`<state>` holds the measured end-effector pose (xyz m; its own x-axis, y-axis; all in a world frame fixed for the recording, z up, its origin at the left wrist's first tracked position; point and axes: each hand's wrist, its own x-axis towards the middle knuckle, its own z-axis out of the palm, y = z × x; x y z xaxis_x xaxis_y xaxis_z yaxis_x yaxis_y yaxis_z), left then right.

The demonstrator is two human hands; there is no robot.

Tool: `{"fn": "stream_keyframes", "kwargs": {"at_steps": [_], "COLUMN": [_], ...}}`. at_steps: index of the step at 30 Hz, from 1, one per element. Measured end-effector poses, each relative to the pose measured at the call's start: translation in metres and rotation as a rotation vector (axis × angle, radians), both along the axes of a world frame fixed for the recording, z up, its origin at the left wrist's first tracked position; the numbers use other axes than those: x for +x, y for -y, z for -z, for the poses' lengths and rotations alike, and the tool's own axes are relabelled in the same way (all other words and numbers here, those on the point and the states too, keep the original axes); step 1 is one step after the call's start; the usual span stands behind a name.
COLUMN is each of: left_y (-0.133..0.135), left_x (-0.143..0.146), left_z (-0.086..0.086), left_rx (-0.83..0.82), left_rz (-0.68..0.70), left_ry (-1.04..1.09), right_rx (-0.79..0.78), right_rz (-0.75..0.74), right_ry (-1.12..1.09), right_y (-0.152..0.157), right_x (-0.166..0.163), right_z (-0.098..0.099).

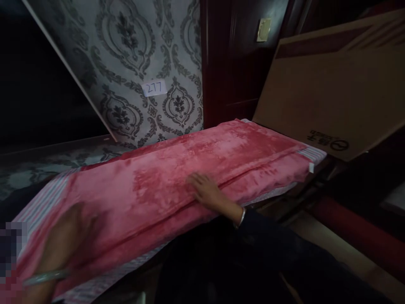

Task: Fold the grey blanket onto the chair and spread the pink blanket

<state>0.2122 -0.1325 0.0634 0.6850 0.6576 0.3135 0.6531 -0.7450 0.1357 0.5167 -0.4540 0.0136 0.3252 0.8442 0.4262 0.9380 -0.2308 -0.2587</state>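
Note:
A pink-red plush blanket (177, 169) lies folded lengthwise in a long strip, its near layer showing below a folded edge. My right hand (205, 192) rests flat on its middle near that edge, with fingers stretched out. Over the left end of the blanket is my left hand (68, 234), blurred by motion, thumb and fingers apart. It wears a pale bangle (46, 277) at the wrist. Neither hand grips anything. Beneath the blanket, a striped sheet (52, 194) shows at the left end and along the near side.
Behind the blanket stands a patterned wall with a paper label (154, 88) reading 277. A large cardboard box (332, 88) leans at the back right, beside a dark red door (230, 63). A dark panel (41, 84) fills the upper left. A red roll-like thing (357, 236) lies low at right.

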Motion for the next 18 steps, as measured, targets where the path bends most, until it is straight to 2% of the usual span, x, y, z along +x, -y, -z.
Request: {"fn": "stream_keyframes", "kwargs": {"at_steps": [2,5,7,9,12,18], "left_y": [0.047,0.124,0.167,0.196,0.216,0.218], "left_x": [0.057,0.133,0.170,0.194,0.214,0.221], "left_z": [0.006,0.016,0.023,0.029,0.038,0.049], "left_rx": [-0.021,-0.142,-0.155,-0.119,-0.024,0.120], "left_rz": [0.160,0.496,0.619,0.670,0.662,0.605], "left_ry": [0.104,0.001,-0.044,-0.070,-0.091,-0.112], "right_rx": [-0.030,-0.076,-0.107,-0.133,-0.131,-0.036], "right_rz": [0.133,0.249,0.309,0.352,0.369,0.355], "right_ry": [-0.017,-0.009,-0.001,0.002,0.021,0.069], "right_y": [0.024,0.063,0.088,0.107,0.123,0.124], "right_x": [0.030,0.068,0.087,0.102,0.120,0.139], "right_z": [-0.004,-0.001,0.005,0.015,0.029,0.042]}}
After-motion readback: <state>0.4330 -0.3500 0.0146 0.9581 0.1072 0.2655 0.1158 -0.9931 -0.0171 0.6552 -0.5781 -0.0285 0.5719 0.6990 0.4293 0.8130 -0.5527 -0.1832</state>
